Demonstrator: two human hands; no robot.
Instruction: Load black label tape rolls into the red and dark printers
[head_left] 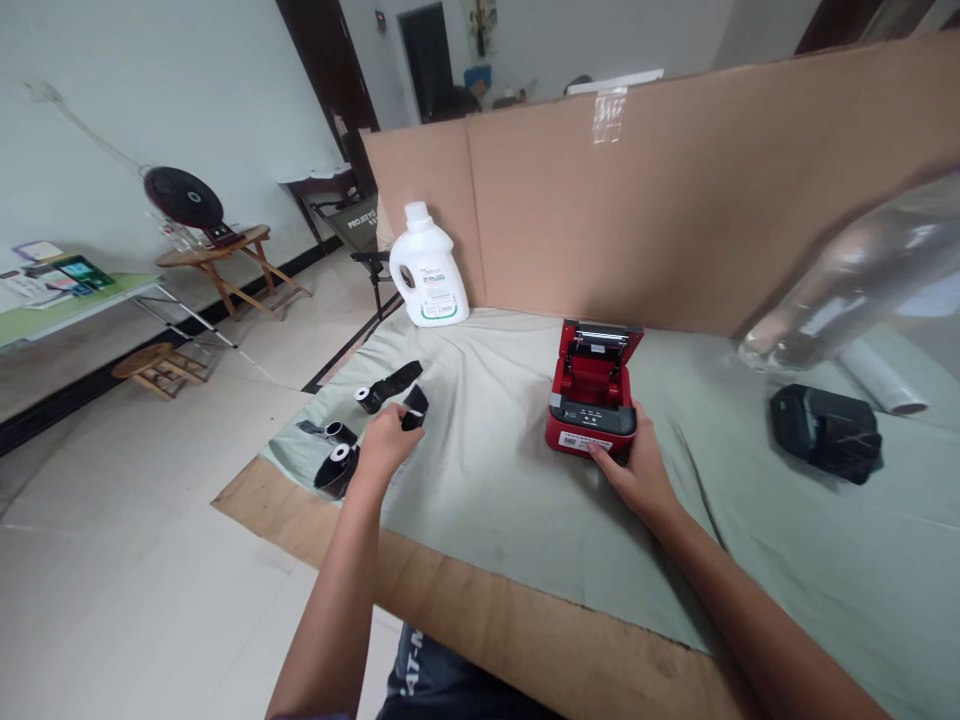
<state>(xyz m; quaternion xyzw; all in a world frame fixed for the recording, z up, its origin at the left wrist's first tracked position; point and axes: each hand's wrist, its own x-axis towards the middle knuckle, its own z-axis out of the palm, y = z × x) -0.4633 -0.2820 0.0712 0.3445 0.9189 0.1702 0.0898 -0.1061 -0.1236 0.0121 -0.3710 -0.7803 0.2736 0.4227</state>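
A small red printer [574, 437] stands on the cloth with its lid raised and its inside showing. My right hand [636, 468] grips its front right corner, the thumb on the front below the label. Over on the left, my left hand [382, 442] is closed on a black paper roll [415, 402], whose loose strip curls above the fingers. Beside that hand lie several more black paper rolls, one with its strip unwound [365, 398], others nearer the edge [335, 470]. Part of the held roll is hidden by my fingers.
A pale green cloth [495, 480] covers the wooden board [480, 595]. Behind stand a white jug [431, 275] and a cardboard wall [600, 220]. To the right are a black device [825, 432] and a roll of clear plastic wrap [885, 375].
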